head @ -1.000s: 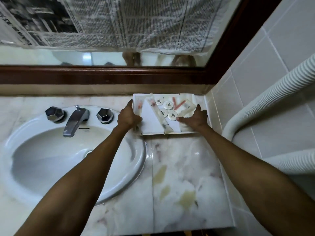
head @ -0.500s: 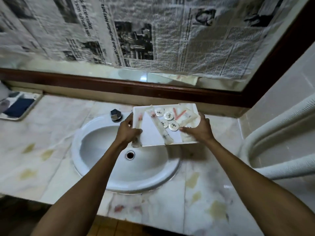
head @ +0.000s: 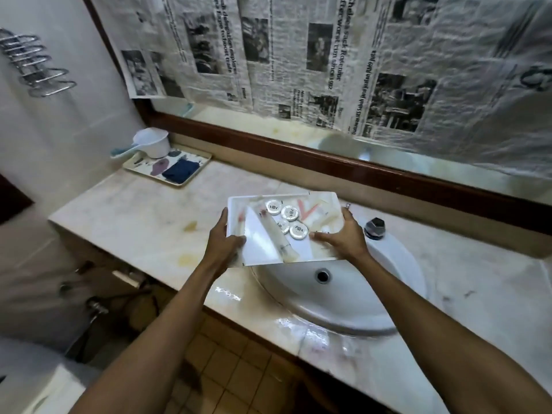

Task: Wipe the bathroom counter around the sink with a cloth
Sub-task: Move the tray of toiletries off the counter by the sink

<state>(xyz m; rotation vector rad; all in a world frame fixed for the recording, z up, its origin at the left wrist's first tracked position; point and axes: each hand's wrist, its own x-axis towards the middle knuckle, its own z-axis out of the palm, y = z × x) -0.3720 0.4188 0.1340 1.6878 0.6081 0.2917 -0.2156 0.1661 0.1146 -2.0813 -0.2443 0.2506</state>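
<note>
Both hands hold a white tray (head: 257, 248) of toiletries in the air above the left part of the sink (head: 358, 297). My left hand (head: 222, 240) grips its left edge and my right hand (head: 343, 236) grips its right edge. On the tray lie several round white tins (head: 288, 219), wrapped sachets and a clear tube. The marble counter (head: 143, 222) spreads left of the sink, with yellowish stains on it. A dark blue cloth (head: 180, 171) lies on a second tray (head: 197, 176) at the counter's far left corner.
A white plastic scoop (head: 152, 143) stands by the far left tray. One dark tap knob (head: 375, 228) shows behind the sink. Newspaper covers the mirror above a brown wooden frame. A metal towel rack (head: 35, 67) hangs on the left wall. Tiled floor lies below the counter's front edge.
Both hands lifted the toiletry tray from the counter's right back corner and carried it left over the sink. The view turned left, so the left counter, cloth and scoop now show.
</note>
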